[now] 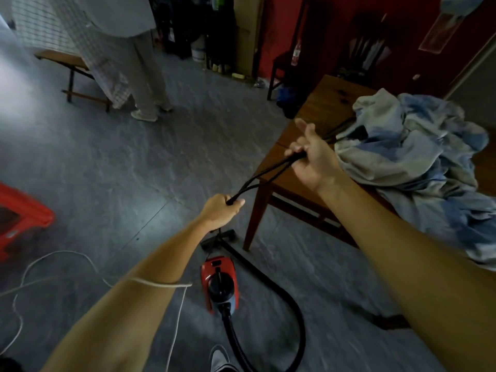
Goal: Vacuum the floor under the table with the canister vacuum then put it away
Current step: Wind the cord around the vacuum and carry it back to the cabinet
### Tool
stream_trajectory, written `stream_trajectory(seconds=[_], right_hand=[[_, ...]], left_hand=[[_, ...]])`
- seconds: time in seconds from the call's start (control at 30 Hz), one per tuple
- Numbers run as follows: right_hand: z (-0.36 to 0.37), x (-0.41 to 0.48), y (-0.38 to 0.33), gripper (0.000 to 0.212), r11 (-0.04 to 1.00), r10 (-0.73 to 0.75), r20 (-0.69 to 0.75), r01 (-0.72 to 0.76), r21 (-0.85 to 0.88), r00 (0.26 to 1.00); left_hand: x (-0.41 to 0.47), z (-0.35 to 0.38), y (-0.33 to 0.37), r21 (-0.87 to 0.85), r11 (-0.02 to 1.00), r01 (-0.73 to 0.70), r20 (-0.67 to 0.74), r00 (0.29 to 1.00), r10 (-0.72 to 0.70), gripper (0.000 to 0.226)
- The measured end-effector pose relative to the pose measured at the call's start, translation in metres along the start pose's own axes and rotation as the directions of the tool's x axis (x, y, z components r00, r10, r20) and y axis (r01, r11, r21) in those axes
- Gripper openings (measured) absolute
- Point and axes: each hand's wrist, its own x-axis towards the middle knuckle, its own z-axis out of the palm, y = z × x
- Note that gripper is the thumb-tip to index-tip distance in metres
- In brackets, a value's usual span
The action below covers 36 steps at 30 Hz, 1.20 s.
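Vacuum (218,283) on floor (134,162), sheets (402,157) on table (316,108)

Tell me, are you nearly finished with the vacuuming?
Probably nearly. The floor head lies unheld by the table leg, so vacuuming looks over. The left hand and right hand grip loops of black cord. The red canister sits on the floor, not yet put away.

— What was the room like around the table (316,108)?

— A wooden one. The grey, stone-look floor (188,146) spread out to its left, with pale light washing in at the far left edge. Behind the table stood a dark red wall (281,22), and a dark wooden chair (279,65) sat just off its far corner.

— Anything else?

— A low wooden bench (64,60) well across the floor from the table, a red crate (24,210) far to its left, and crumpled blue-and-white cloth (418,157) heaped on its top.
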Motion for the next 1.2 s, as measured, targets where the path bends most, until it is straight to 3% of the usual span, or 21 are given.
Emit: stream_trajectory(seconds=[0.1,0.17,0.23,0.3,0.33,0.37,0.43,0.47,0.53,0.6,0.67,0.73,0.8,0.87,0.97,1.1,1.13,1.2], right_hand=[[-0.030,0.005,0.008,0.031,0.994,0.080,-0.227,-0.060,0.095,0.971],[-0.054,-0.001,0.023,0.047,0.955,0.290,-0.318,-0.295,0.035,0.903],[-0.073,-0.016,0.042,0.076,0.779,0.527,-0.311,-0.596,-0.196,0.791],[-0.075,-0.034,0.060,0.088,0.557,0.610,-0.316,-0.676,-0.482,0.727],[-0.068,-0.041,0.067,0.084,0.478,0.568,-0.321,-0.621,-0.621,0.758],[-0.060,-0.043,0.074,0.074,0.431,0.460,-0.295,-0.501,-0.750,0.838],[-0.047,-0.038,0.089,0.053,0.241,0.190,-0.070,-0.116,-0.964,0.979],[-0.040,-0.033,0.098,0.061,0.111,0.159,0.110,0.093,-0.989,0.981],[-0.028,-0.021,0.123,0.091,-0.013,0.257,0.323,0.337,-0.941,0.911],[-0.018,-0.008,0.152,0.097,0.010,0.288,0.348,0.360,-0.933,0.892],[-0.010,0.006,0.173,0.071,0.128,0.155,0.332,0.314,-0.941,0.931],[-0.006,0.017,0.181,0.046,0.177,0.085,0.276,0.258,-0.950,0.957],[-0.011,0.026,0.189,0.033,0.161,0.193,0.287,0.258,-0.953,0.938],[-0.017,0.034,0.198,0.024,0.211,0.279,0.287,0.233,-0.949,0.916],[-0.016,0.044,0.211,0.031,0.373,0.363,0.226,0.081,-0.924,0.904],[-0.015,0.051,0.229,0.065,0.470,0.435,0.236,0.004,-0.883,0.869],[-0.015,0.052,0.235,0.063,0.502,0.459,0.270,0.003,-0.865,0.846],[-0.012,0.055,0.246,0.038,0.531,0.482,0.298,-0.003,-0.848,0.824]], left_hand=[[0.008,-0.010,0.007,0.092,0.995,-0.021,-0.103,0.994,0.031,0.049],[0.010,-0.019,0.012,0.177,0.984,-0.037,-0.144,0.988,0.063,0.045],[0.011,-0.032,0.014,0.298,0.954,-0.033,-0.150,0.985,0.080,0.037],[0.011,-0.043,0.015,0.421,0.907,-0.017,-0.130,0.988,0.079,0.026],[0.010,-0.047,0.014,0.482,0.876,-0.016,-0.105,0.992,0.076,0.023],[0.009,-0.049,0.014,0.537,0.843,-0.026,-0.072,0.994,0.077,0.022],[0.008,-0.049,0.014,0.625,0.778,-0.055,-0.003,0.997,0.072,0.021],[0.007,-0.048,0.014,0.649,0.758,-0.067,0.019,0.997,0.072,0.022],[0.007,-0.046,0.014,0.632,0.767,-0.111,0.060,0.994,0.094,0.029],[0.008,-0.046,0.012,0.546,0.814,-0.198,0.110,0.980,0.164,0.027],[0.009,-0.051,0.009,0.450,0.856,-0.256,0.132,0.967,0.220,0.013],[0.010,-0.062,0.007,0.360,0.901,-0.242,0.121,0.970,0.212,0.011],[0.012,-0.072,0.003,0.283,0.941,-0.185,0.122,0.980,0.156,0.023],[0.015,-0.073,0.001,0.217,0.967,-0.133,0.118,0.987,0.109,0.021],[0.025,-0.062,-0.003,0.020,1.000,-0.017,0.060,0.998,0.016,0.016],[0.044,-0.055,-0.010,-0.160,0.976,0.151,-0.014,0.988,-0.155,0.018],[0.049,-0.056,-0.010,-0.179,0.965,0.192,-0.028,0.979,-0.200,0.018],[0.055,-0.055,-0.011,-0.269,0.923,0.274,-0.028,0.956,-0.292,0.013]])
